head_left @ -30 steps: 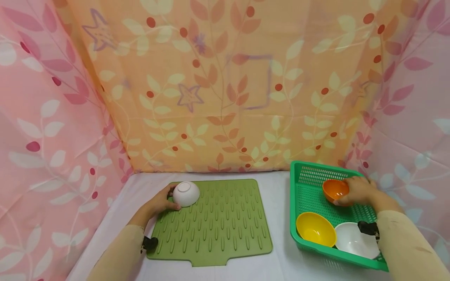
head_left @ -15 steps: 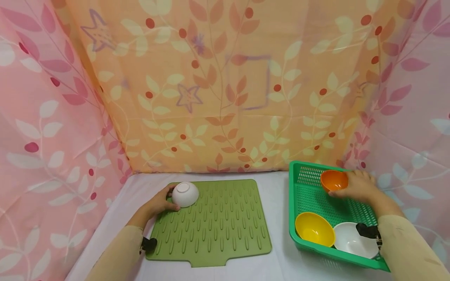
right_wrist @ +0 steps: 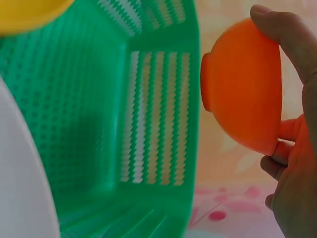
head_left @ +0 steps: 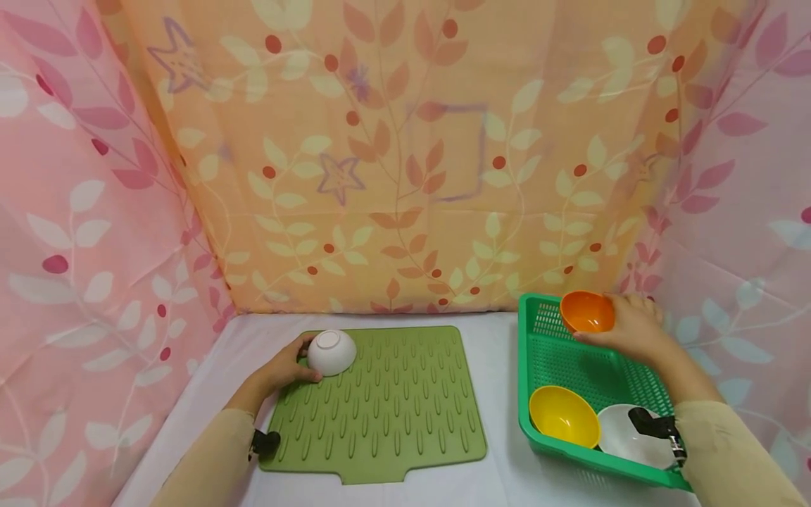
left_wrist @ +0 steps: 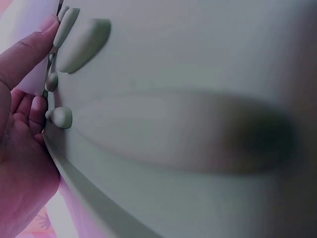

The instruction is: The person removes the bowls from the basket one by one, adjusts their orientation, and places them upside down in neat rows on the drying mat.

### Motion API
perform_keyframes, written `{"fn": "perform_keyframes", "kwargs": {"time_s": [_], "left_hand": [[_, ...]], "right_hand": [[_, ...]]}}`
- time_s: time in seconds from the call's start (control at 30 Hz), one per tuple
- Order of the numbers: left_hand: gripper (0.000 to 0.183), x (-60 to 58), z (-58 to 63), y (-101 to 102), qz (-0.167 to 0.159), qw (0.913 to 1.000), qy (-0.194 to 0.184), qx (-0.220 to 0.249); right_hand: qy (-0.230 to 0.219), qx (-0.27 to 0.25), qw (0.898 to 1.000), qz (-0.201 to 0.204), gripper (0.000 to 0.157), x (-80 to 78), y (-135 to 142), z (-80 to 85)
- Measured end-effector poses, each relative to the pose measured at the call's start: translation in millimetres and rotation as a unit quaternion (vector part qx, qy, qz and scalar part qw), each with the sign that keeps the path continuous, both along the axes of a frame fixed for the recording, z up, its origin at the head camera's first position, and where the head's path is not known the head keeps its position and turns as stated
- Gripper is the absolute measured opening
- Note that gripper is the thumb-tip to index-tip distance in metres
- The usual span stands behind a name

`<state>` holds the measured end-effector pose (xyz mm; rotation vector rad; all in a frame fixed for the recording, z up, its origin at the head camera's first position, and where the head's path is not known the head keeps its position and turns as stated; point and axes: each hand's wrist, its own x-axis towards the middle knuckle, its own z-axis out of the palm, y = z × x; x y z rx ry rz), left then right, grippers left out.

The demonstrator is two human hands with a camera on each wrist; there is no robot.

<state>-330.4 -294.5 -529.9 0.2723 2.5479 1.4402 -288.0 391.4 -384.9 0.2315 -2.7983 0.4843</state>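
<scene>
In the head view, an orange bowl (head_left: 586, 313) is gripped by my right hand (head_left: 636, 331). It hangs over the back part of the green basket (head_left: 595, 458), opening facing up and toward me. The right wrist view shows its foot ring (right_wrist: 206, 82) close to the basket rim, with the thumb and fingers pinching opposite sides of the bowl's edge. A small white bowl (head_left: 332, 353) sits upside down at the back left of the green ridged mat (head_left: 386, 415). My left hand (head_left: 283, 366) holds that bowl's left side, thumb in front and fingers behind.
Inside the basket's front part lie a yellow bowl (head_left: 564, 417) and a larger white bowl (head_left: 624, 436), partly covered by my wrist camera. White cloth (head_left: 503, 394) covers the table. Patterned curtains (head_left: 380, 211) stand behind and on both sides.
My right hand has lifted the orange bowl from the basket floor, moving it up, back and slightly left. The left hand and its white bowl have stayed in place.
</scene>
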Motion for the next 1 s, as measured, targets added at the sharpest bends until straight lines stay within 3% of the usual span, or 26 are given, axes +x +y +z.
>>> {"fn": "perform_keyframes", "kwargs": {"time_s": [0.27,0.47,0.67,1.0], "left_hand": [[0.103,-2.0,-1.4,0.2,0.002,1.0,-0.006,0.0],[0.104,-2.7,-3.0,-0.7,0.001,1.0,-0.003,0.001],[0.103,-1.8,-3.4,-0.6,-0.001,1.0,-0.001,0.006],[0.101,-1.6,-2.2,0.1,-0.004,1.0,0.006,-0.003]], "right_hand": [[-0.002,-0.027,1.0,0.012,0.105,18.7,-43.6,29.4],[-0.008,-0.032,0.999,0.028,0.108,34.0,-73.9,41.7],[-0.013,-0.04,0.998,0.037,0.113,42.8,-94.0,43.8],[-0.009,-0.033,0.998,0.058,0.113,54.2,-130.6,32.3]]}}
